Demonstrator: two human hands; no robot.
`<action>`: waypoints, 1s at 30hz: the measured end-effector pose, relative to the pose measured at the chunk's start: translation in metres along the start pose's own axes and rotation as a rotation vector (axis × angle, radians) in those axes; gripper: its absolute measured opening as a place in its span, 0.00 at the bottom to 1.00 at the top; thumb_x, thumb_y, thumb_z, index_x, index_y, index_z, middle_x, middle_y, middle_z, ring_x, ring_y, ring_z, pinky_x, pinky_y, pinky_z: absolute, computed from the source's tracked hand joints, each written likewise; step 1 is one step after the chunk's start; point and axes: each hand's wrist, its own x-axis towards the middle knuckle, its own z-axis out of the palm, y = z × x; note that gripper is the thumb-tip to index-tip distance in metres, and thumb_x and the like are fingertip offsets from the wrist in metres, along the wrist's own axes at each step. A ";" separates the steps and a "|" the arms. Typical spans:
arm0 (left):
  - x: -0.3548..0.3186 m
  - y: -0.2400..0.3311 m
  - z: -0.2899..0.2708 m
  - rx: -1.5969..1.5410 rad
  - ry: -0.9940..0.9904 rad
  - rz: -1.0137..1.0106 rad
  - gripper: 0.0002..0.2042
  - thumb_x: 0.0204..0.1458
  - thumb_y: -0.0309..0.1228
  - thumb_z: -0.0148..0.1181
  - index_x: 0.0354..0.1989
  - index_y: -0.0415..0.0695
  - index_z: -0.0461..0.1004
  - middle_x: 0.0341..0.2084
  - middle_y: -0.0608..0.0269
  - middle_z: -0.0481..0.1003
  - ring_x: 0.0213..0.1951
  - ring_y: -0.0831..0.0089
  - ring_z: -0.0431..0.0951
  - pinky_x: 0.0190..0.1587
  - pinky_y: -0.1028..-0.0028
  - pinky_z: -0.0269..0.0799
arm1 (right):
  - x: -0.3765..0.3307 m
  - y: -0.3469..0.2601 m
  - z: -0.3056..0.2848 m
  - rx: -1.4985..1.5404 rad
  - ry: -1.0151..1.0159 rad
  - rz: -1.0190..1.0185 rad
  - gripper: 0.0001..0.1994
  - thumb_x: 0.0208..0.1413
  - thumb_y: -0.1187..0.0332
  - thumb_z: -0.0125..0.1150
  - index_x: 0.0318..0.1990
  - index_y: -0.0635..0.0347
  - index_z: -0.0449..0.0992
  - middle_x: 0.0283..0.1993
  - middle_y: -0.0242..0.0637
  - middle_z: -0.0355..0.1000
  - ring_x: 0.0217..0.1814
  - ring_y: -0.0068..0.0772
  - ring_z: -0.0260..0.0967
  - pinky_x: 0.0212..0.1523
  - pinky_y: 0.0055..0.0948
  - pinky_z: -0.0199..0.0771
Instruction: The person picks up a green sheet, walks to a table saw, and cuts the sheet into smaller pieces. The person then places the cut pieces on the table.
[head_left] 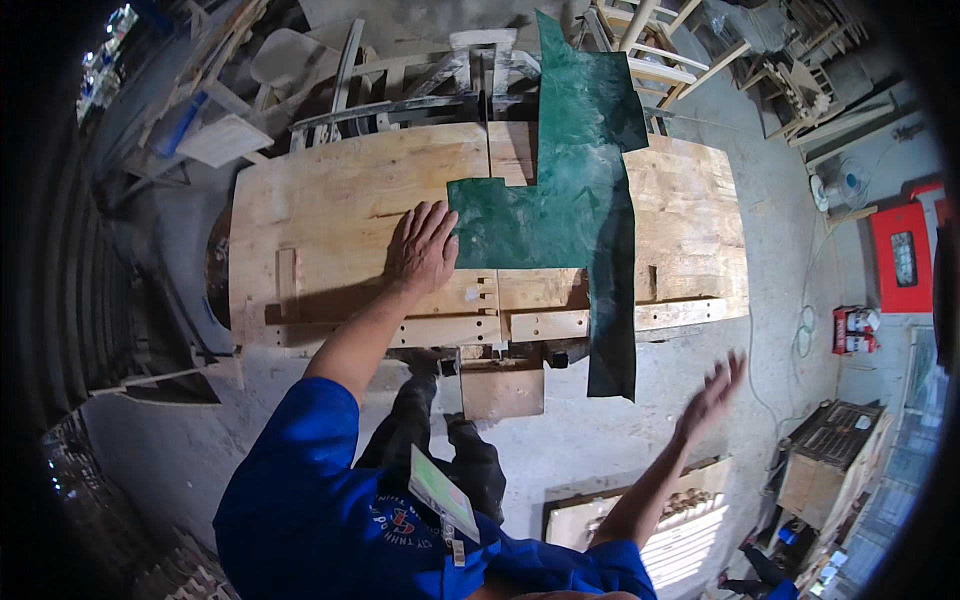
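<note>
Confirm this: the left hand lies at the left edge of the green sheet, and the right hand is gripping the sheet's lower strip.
Wrong on the right hand: the head view shows it apart from the green sheet, off to the right of its lower strip. The left hand does lie at the left edge.

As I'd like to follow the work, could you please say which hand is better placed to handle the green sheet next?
Probably the left hand: it rests on the wooden board at the left edge of the green sheet, while the right hand hangs in the air, apart from it.
</note>
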 end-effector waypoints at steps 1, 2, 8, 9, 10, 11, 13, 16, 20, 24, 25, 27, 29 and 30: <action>0.000 -0.001 0.000 -0.010 0.020 -0.007 0.23 0.63 0.36 0.57 0.64 0.42 0.74 0.68 0.52 0.69 0.70 0.49 0.65 0.73 0.50 0.57 | 0.013 -0.023 0.024 -0.043 -0.226 -0.192 0.32 0.61 0.74 0.50 0.76 0.55 0.61 0.76 0.42 0.64 0.72 0.49 0.66 0.68 0.46 0.70; 0.002 0.000 -0.001 -0.016 0.016 -0.010 0.23 0.63 0.37 0.57 0.64 0.42 0.74 0.68 0.53 0.69 0.70 0.50 0.65 0.73 0.50 0.56 | 0.020 -0.037 0.058 -0.286 -0.427 -0.196 0.38 0.49 0.83 0.50 0.74 0.59 0.65 0.75 0.43 0.64 0.72 0.46 0.66 0.69 0.42 0.69; 0.007 -0.006 -0.002 -0.020 0.040 -0.030 0.22 0.63 0.38 0.56 0.64 0.44 0.75 0.69 0.56 0.70 0.71 0.53 0.65 0.74 0.52 0.56 | -0.005 -0.035 0.226 -0.915 -0.970 -0.910 0.29 0.67 0.53 0.58 0.74 0.45 0.67 0.80 0.49 0.56 0.81 0.60 0.54 0.75 0.60 0.54; 0.005 -0.007 -0.002 -0.013 0.047 -0.030 0.22 0.63 0.38 0.56 0.64 0.44 0.76 0.69 0.57 0.70 0.71 0.53 0.65 0.74 0.52 0.56 | -0.003 -0.032 0.239 -0.926 -0.960 -0.918 0.30 0.69 0.50 0.55 0.75 0.44 0.64 0.81 0.48 0.55 0.81 0.60 0.53 0.75 0.59 0.55; 0.001 -0.009 -0.004 -0.002 0.046 -0.032 0.22 0.63 0.38 0.56 0.64 0.44 0.76 0.69 0.57 0.70 0.71 0.54 0.64 0.74 0.52 0.56 | -0.004 -0.031 0.249 -0.916 -0.968 -0.908 0.29 0.69 0.51 0.55 0.76 0.44 0.64 0.81 0.47 0.55 0.81 0.60 0.52 0.75 0.59 0.55; 0.001 -0.010 -0.006 0.006 0.048 -0.035 0.22 0.63 0.38 0.56 0.64 0.44 0.76 0.69 0.57 0.70 0.71 0.54 0.64 0.74 0.52 0.56 | -0.005 -0.030 0.257 -0.908 -0.974 -0.896 0.29 0.70 0.51 0.54 0.76 0.43 0.63 0.81 0.46 0.55 0.81 0.60 0.52 0.75 0.59 0.54; 0.000 -0.010 -0.008 0.014 0.052 -0.037 0.22 0.63 0.37 0.56 0.64 0.44 0.76 0.69 0.57 0.70 0.72 0.54 0.64 0.74 0.52 0.56 | -0.004 -0.025 0.266 -0.916 -0.971 -0.881 0.29 0.70 0.51 0.53 0.76 0.42 0.63 0.82 0.44 0.54 0.82 0.60 0.52 0.75 0.60 0.54; -0.001 -0.008 -0.008 0.003 0.029 -0.031 0.22 0.64 0.37 0.56 0.64 0.43 0.75 0.69 0.56 0.70 0.72 0.54 0.64 0.74 0.53 0.55 | -0.005 -0.017 0.270 -0.944 -0.947 -0.874 0.28 0.71 0.51 0.52 0.76 0.41 0.64 0.82 0.43 0.54 0.82 0.60 0.51 0.75 0.63 0.53; -0.005 -0.008 -0.009 0.022 0.011 -0.035 0.22 0.64 0.37 0.55 0.65 0.43 0.75 0.70 0.56 0.69 0.72 0.53 0.63 0.74 0.53 0.54 | -0.012 -0.012 0.272 -0.908 -0.919 -0.862 0.27 0.71 0.52 0.53 0.76 0.40 0.65 0.82 0.42 0.54 0.82 0.61 0.51 0.75 0.65 0.52; -0.004 -0.007 -0.007 0.032 0.013 -0.025 0.23 0.64 0.37 0.55 0.66 0.43 0.74 0.70 0.56 0.68 0.72 0.52 0.63 0.75 0.52 0.53 | -0.012 -0.011 0.272 -0.874 -0.874 -0.883 0.27 0.70 0.55 0.54 0.75 0.41 0.66 0.82 0.42 0.55 0.82 0.60 0.51 0.75 0.66 0.52; -0.004 -0.007 -0.006 0.034 0.011 -0.022 0.23 0.64 0.37 0.55 0.66 0.43 0.74 0.70 0.55 0.68 0.72 0.52 0.63 0.75 0.52 0.53 | -0.012 -0.010 0.272 -0.874 -0.868 -0.884 0.26 0.70 0.55 0.54 0.75 0.41 0.67 0.82 0.42 0.55 0.82 0.60 0.51 0.75 0.66 0.52; -0.005 -0.006 -0.004 0.025 0.012 -0.026 0.23 0.64 0.36 0.55 0.66 0.43 0.74 0.71 0.56 0.67 0.73 0.52 0.62 0.75 0.52 0.53 | -0.012 -0.008 0.271 -0.874 -0.855 -0.884 0.26 0.70 0.56 0.55 0.74 0.42 0.67 0.81 0.42 0.55 0.82 0.59 0.51 0.75 0.65 0.52; -0.006 -0.004 -0.002 0.020 0.006 -0.028 0.23 0.64 0.36 0.55 0.67 0.43 0.73 0.71 0.55 0.67 0.73 0.53 0.61 0.75 0.52 0.53 | -0.013 -0.006 0.269 -0.877 -0.849 -0.884 0.26 0.69 0.56 0.55 0.74 0.42 0.68 0.81 0.42 0.55 0.82 0.59 0.51 0.75 0.65 0.52; -0.005 -0.004 -0.001 0.019 -0.003 -0.027 0.23 0.64 0.36 0.55 0.67 0.43 0.73 0.71 0.55 0.67 0.73 0.53 0.61 0.75 0.52 0.53 | -0.013 -0.005 0.268 -0.878 -0.845 -0.883 0.26 0.69 0.56 0.55 0.74 0.43 0.68 0.81 0.41 0.55 0.82 0.59 0.50 0.75 0.65 0.52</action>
